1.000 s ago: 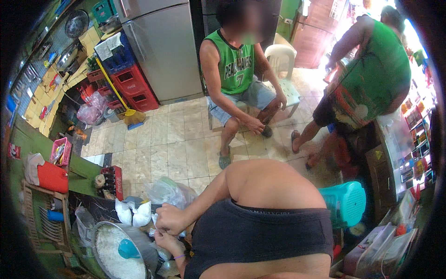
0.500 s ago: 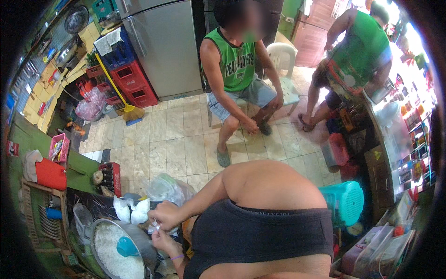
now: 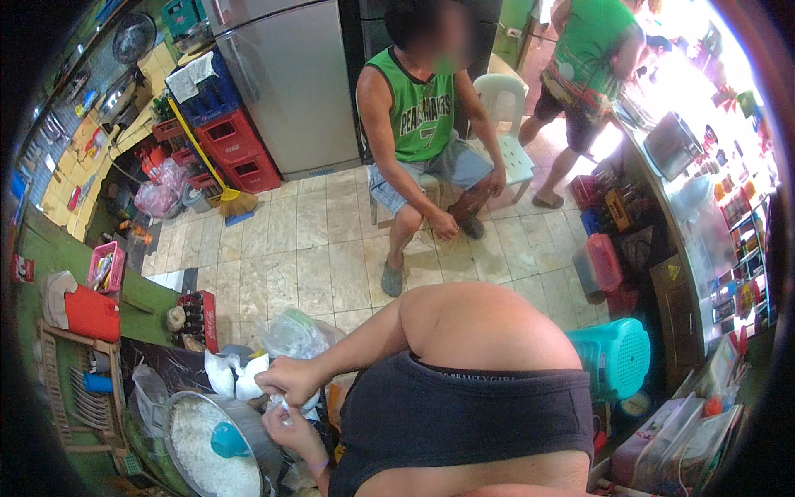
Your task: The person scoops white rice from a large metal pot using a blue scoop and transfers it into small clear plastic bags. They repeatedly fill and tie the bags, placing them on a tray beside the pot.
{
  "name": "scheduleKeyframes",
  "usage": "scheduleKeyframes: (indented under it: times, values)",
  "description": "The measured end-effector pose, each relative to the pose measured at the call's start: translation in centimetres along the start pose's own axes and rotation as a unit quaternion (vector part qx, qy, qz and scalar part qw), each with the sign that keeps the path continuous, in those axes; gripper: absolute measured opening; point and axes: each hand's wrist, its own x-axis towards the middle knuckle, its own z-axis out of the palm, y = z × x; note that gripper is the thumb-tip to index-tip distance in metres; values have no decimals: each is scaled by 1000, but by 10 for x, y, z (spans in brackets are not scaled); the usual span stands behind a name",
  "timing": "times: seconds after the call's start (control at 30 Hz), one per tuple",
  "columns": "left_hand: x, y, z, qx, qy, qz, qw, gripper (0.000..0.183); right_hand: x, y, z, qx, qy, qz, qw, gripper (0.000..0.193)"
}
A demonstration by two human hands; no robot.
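My right hand (image 3: 296, 381) and my left hand (image 3: 288, 429) are close together beside a large metal pot (image 3: 272, 443) of white rice (image 3: 195, 443). The fingers of both hands are closed, pinching a white plastic bag (image 3: 277, 403) between them; most of it is hidden behind my hands. A turquoise cup (image 3: 228, 441) rests in the rice. Just past my right hand stand two filled white plastic bags (image 3: 219, 374), their tops pointed.
A person in a green jersey sits on a white chair (image 3: 507, 124); another stands by the right counter near a metal pot (image 3: 672, 145). Bottle crates (image 3: 197, 319) are at left. A turquoise stool (image 3: 613, 360) is at my right. Clear plastic bags (image 3: 296, 333) lie beyond my hands.
The fists have shifted slightly left, the plastic still between them. The standing person has straightened up and moved farther off; a metal pot now sits on the counter.
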Motion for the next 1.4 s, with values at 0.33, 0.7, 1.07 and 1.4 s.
scheduleKeyframes:
  times: [0.33, 0.7, 1.07, 1.4]
  values:
    - [-1, -14, -14, -408, -161, -88, 895, 25, 3, -9, -6, 65, -84, -25, 994, 29]
    - [-11, 2, 1, -328, 43, -129, 935, 10, -7, -30, -18, 36, -56, 78, 995, 33]
    - [-21, -1, -1, -74, 83, -20, 994, 14, 0, -6, 8, 32, -94, 128, 987, 32]
    - [-35, -56, 6, -381, 44, -306, 871, 13, -5, -19, 21, 42, -67, 40, 996, 27]
